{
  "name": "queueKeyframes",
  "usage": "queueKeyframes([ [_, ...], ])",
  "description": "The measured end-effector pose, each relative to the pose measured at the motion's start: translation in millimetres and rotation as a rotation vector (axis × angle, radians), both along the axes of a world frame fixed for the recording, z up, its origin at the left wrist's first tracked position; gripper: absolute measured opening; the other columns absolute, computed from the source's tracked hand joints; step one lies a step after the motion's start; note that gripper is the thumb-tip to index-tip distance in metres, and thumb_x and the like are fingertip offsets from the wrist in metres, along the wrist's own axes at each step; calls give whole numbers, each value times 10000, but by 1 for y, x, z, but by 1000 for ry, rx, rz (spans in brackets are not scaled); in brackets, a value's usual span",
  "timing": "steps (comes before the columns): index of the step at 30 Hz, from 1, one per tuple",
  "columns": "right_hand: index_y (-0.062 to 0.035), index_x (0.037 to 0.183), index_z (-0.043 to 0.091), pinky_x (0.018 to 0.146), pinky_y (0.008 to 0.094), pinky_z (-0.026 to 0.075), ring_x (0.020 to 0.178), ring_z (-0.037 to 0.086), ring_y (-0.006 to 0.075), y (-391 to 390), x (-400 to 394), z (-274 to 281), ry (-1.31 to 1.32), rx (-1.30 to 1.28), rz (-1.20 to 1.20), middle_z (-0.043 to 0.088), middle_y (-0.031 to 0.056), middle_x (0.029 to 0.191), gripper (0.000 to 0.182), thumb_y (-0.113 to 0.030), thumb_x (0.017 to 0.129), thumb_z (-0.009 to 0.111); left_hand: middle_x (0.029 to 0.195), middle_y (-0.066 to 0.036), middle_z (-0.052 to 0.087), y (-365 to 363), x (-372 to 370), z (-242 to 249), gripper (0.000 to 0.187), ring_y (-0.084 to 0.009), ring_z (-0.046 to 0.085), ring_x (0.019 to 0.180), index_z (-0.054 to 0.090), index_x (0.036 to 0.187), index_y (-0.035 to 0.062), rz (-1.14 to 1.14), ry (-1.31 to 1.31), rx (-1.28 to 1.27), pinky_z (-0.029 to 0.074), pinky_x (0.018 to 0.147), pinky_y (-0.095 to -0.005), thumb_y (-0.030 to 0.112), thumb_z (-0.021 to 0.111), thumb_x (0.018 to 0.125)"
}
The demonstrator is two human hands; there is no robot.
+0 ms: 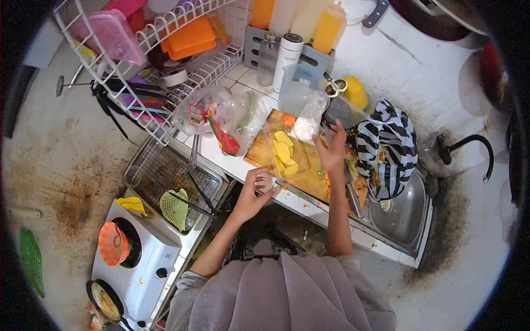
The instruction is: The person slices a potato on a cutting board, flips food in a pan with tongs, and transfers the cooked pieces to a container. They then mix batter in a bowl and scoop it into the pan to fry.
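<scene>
A clear plastic tub (302, 170) with yellow slices (284, 153) in it sits on the wooden cutting board (259, 148). My left hand (251, 196) is at the tub's near left corner, thumb and fingers curved and apart. Over the right of the board is my right hand (332, 151), its fingers spread beside a clear bag of white stuff (306, 124). A knife (354, 199) lies by my right forearm, near small orange and green scraps. An orange piece (289, 119) shows at the board's far edge.
A black-and-white striped bag (389, 146) stands by the sink (406, 220). Behind the board are a white bottle (287, 60) and scissors (335, 87). Plastic bags (212, 113), a dish rack (152, 36) and a stove (157, 254) are to the left.
</scene>
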State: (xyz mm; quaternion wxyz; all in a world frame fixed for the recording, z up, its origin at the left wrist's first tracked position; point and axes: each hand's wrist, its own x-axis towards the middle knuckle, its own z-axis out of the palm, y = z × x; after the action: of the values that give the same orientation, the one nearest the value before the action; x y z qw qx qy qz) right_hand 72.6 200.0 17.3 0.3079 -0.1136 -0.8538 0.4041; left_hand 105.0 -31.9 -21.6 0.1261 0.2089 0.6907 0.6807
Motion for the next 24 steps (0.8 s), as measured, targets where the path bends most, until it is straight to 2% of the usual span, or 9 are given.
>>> queueKeyframes([
  [2,8,1189,354,868,338,354,1022,430,242,-18,19,9,138,35,0,418,166,1093,596,-132,700,665,1091,-78,381,1,2,-4,509,-175,467,944,359,1162,49,-3,9,-1,409,791,-300,81,626,730],
  [4,2,1085,431,858,340,365,1023,444,261,-45,39,29,-38,235,-9,428,152,1075,404,-114,739,603,1090,-87,390,-3,6,-1,501,-184,469,930,364,1161,40,-22,51,7,408,794,-296,72,620,731],
  [7,-18,994,489,841,324,364,992,466,245,-77,56,29,45,95,125,479,131,1017,281,-102,746,590,1092,-51,425,-9,18,-8,438,-148,445,968,389,1134,66,-48,15,54,400,800,-277,1,577,743],
  [9,-15,952,495,804,307,382,898,510,219,-102,69,37,-49,-36,360,534,111,913,216,-63,754,569,1025,-54,482,-18,31,-10,317,-139,479,909,455,1053,44,-23,54,16,403,804,-277,-4,550,755],
  [15,-12,964,518,703,241,418,737,522,108,-156,84,5,-404,-268,940,557,34,775,182,-44,786,541,918,-92,533,-73,83,-40,299,-182,525,863,454,1037,32,131,4,-117,416,786,-292,23,537,750],
  [17,-23,1015,497,698,241,424,737,527,105,-166,79,-21,-562,-142,1180,560,35,791,230,-65,794,544,898,-108,538,-88,106,-80,269,-183,542,829,479,994,9,153,3,-445,431,741,-297,89,538,744],
  [19,-19,1091,454,717,248,428,811,546,141,-169,70,-71,-904,5,1419,565,58,848,327,-171,815,543,898,-118,551,-102,137,-138,275,-201,552,813,485,993,12,324,-112,-353,438,724,-308,138,534,753],
  [21,-18,1129,439,749,279,431,851,553,188,-181,59,-102,-1219,449,1638,572,97,881,426,-287,814,536,863,-134,576,-117,176,-183,306,-228,571,778,498,984,14,551,-315,-315,451,693,-328,218,534,758],
  [24,-23,1153,428,771,309,429,871,552,227,-212,59,-131,-1102,854,1670,568,131,927,498,-363,803,527,831,-172,596,-143,258,-259,373,-282,585,774,532,955,15,748,-657,-499,460,686,-375,309,544,726],
])
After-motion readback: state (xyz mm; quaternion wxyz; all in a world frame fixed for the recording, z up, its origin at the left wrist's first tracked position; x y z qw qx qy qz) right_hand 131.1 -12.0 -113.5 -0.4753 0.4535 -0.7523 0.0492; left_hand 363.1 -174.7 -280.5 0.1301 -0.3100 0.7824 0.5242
